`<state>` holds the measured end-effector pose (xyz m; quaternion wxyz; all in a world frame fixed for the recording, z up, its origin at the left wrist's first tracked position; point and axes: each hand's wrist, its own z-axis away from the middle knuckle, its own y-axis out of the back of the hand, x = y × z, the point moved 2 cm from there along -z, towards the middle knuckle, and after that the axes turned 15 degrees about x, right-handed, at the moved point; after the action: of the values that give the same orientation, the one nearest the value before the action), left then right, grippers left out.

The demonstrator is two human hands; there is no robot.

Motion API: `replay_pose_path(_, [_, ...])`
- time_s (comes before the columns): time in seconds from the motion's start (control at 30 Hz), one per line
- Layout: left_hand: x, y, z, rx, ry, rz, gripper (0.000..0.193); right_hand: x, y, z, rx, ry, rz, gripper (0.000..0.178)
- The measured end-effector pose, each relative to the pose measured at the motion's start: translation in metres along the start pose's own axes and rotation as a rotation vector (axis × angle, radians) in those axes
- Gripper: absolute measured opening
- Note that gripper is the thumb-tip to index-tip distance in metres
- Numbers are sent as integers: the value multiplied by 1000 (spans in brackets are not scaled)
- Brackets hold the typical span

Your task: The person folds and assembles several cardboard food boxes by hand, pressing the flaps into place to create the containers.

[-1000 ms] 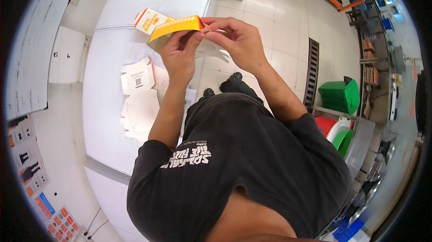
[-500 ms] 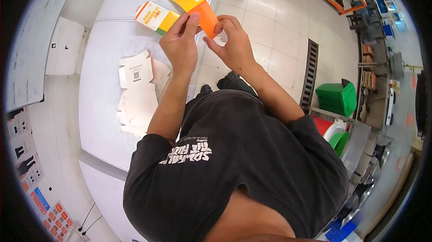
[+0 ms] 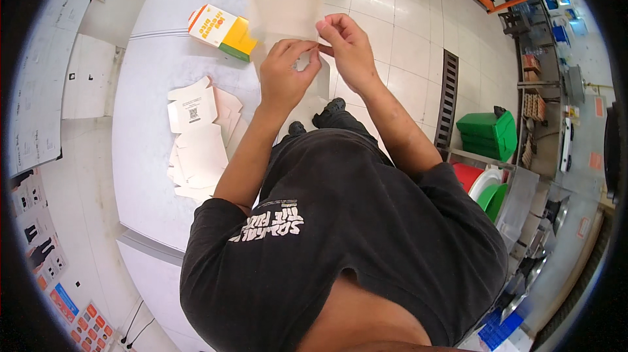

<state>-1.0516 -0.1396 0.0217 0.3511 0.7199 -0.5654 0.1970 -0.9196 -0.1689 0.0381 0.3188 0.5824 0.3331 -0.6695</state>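
Observation:
A cardboard carton [image 3: 286, 5] is held up at the table's right edge, its plain cream inner side facing me. My left hand [image 3: 288, 74] pinches its lower part, thumb and forefinger closed together. Against its lower right corner, my right hand [image 3: 348, 51] closes its fingertips on the edge, close to the left fingertips. A folded carton [image 3: 221, 28] in white, yellow and green with an orange-striped end lies on the table just left of the held one. Closer to me on the table is a stack of flat white carton blanks [image 3: 198, 136].
The white table [image 3: 147, 156] runs along my left side. A dark floor drain grate [image 3: 447, 97] crosses the tiles at right, with a green bin [image 3: 487, 135] beyond it. Metal shelves [image 3: 540, 84] line the far right.
The held carton has turned from its orange and yellow outer side to its cream inner side and spread wider. Both hands have shifted, their fingertips now nearly meeting.

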Motion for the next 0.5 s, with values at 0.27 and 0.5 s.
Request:
replay_pose_path(0.27, [-14, 9, -12, 197, 280, 211, 16, -16, 7, -6, -42, 300, 101, 15])
replay_pose_path(0.5, [1, 16, -18, 91, 643, 378, 24, -40, -1, 9, -122, 539, 313, 11])
